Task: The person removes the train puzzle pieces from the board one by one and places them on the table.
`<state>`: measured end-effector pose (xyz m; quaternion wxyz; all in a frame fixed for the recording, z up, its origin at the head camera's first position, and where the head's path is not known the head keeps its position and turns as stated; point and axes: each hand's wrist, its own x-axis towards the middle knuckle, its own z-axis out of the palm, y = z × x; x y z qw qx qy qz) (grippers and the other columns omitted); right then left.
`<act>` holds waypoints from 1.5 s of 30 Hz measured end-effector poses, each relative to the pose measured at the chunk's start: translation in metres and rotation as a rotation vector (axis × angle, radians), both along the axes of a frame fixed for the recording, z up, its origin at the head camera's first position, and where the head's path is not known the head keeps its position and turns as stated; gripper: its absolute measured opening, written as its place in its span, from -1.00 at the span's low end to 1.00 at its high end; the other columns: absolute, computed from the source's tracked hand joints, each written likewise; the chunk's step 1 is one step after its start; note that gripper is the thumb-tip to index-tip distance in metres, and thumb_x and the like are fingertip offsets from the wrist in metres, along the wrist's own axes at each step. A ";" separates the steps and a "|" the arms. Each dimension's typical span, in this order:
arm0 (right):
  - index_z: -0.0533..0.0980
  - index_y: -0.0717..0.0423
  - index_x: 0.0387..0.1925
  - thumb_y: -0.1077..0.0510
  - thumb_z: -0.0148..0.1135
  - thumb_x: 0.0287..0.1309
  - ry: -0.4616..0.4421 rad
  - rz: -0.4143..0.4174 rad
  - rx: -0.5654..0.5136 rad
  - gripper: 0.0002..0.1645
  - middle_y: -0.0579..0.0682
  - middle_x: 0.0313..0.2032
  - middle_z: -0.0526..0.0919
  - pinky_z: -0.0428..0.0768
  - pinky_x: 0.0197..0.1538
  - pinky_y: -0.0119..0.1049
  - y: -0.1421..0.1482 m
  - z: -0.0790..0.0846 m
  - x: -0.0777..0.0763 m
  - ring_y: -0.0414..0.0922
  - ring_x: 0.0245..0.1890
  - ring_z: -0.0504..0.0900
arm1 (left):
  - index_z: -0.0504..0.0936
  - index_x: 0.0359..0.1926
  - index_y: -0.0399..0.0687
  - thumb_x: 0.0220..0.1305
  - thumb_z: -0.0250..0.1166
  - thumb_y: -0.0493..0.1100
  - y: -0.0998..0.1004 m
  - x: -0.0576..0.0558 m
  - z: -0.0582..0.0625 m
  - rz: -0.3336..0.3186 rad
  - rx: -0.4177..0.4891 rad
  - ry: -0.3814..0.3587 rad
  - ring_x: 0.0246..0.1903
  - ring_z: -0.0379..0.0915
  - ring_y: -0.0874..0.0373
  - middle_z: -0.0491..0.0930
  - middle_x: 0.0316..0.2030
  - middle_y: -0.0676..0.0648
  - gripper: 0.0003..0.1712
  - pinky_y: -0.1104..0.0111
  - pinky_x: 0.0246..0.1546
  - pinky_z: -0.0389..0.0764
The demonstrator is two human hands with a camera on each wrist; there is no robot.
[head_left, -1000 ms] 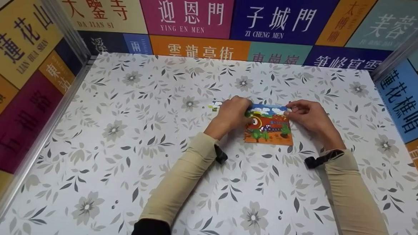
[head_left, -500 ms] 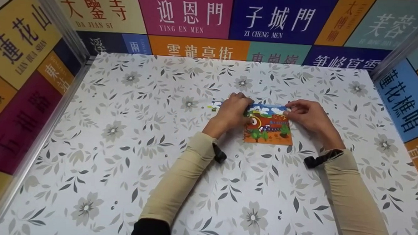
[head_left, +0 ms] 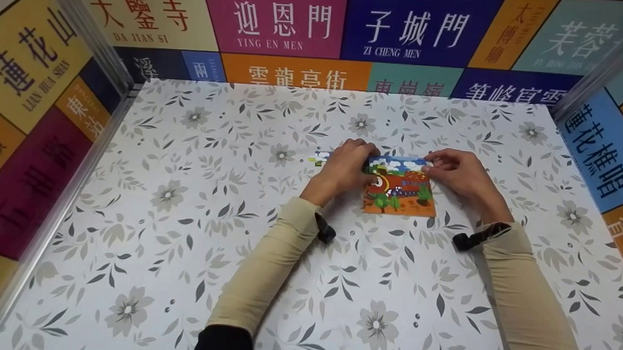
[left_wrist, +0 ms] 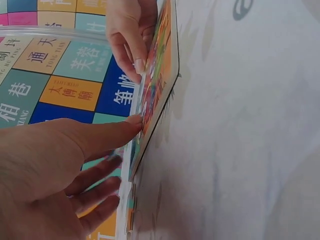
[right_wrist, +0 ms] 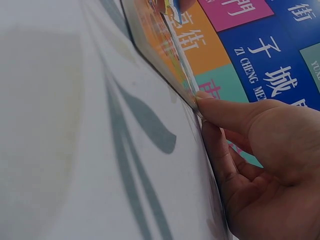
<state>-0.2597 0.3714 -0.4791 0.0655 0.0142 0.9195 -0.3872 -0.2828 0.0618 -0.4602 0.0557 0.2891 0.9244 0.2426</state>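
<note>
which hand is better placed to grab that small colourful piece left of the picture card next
The left hand, most likely: it is beside the small colourful piece, while the right hand is farther away, at the right edge of the picture card.

In the head view, the left hand (head_left: 344, 166) partly hides the board (head_left: 404, 189).

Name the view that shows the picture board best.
The head view: the picture board shows its printed face broadly there, though the left hand covers part. Both wrist views show it at a steep slant, its print squashed.
</note>
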 end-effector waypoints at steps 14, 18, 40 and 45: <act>0.67 -0.18 0.34 -0.29 0.44 0.37 -0.042 0.014 -0.005 -0.39 0.02 0.01 0.71 0.56 0.06 -0.22 0.000 0.001 0.001 -0.09 -0.02 0.64 | 0.69 0.36 0.06 0.39 0.52 0.00 -0.003 -0.004 -0.002 -0.040 -0.034 0.112 0.24 0.58 0.01 0.71 0.22 -0.03 -0.44 0.12 0.34 0.57; 0.68 -0.16 0.32 -0.28 0.46 0.36 -0.037 0.011 0.001 -0.39 -0.02 -0.01 0.69 0.56 0.03 -0.26 -0.002 0.003 -0.001 -0.12 -0.05 0.63 | 0.69 0.37 0.07 0.41 0.51 0.01 -0.008 -0.006 0.002 -0.029 -0.002 0.123 0.27 0.58 0.02 0.71 0.25 -0.02 -0.44 0.14 0.35 0.57; 0.68 -0.09 0.32 -0.22 0.47 0.37 0.000 0.028 0.005 -0.41 0.00 -0.02 0.69 0.54 -0.04 -0.38 0.000 0.001 0.001 -0.15 -0.08 0.63 | 0.71 0.33 0.03 0.42 0.51 -0.05 -0.098 -0.009 0.002 0.103 0.234 0.148 0.23 0.62 -0.04 0.74 0.24 -0.06 -0.50 0.13 0.26 0.61; 0.68 -0.10 0.31 -0.23 0.46 0.38 0.001 0.029 0.015 -0.41 0.01 -0.02 0.70 0.54 -0.02 -0.37 0.000 0.001 0.002 -0.16 -0.08 0.65 | 0.72 0.32 0.04 0.40 0.53 -0.04 -0.120 -0.011 -0.003 0.137 0.256 0.126 0.21 0.61 -0.03 0.75 0.20 -0.06 -0.49 0.12 0.28 0.59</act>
